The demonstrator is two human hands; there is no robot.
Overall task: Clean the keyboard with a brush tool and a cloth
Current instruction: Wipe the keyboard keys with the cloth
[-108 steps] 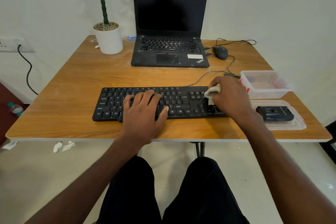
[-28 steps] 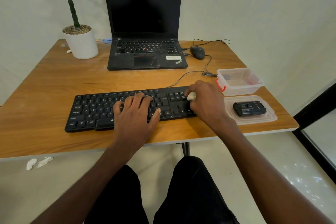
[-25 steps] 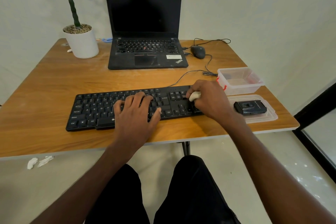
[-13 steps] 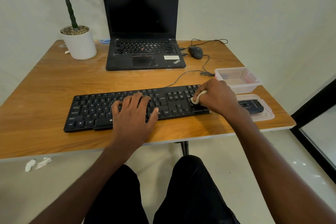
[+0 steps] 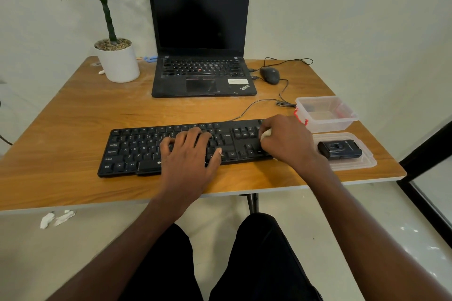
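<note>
keyboard [image 5: 146,151] on table [image 5: 73,115] | laptop [image 5: 203,76] behind | mouse [image 5: 269,75] right of laptop | plant pot [image 5: 118,63] left

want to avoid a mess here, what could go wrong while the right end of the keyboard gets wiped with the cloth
1. The right hand wipes with the cloth close beside the open plastic box; a wide stroke could knock it.
2. The keyboard is steadied only by the left hand lying flat on it, so it may slide toward the table edge.

Left hand [image 5: 189,156] flat, palm down, fingers [image 5: 195,133] spread and straight. Right hand [image 5: 286,140] curled, fingers bunched in a pinch. Both forearms reach forward; black-clad legs below.
</note>
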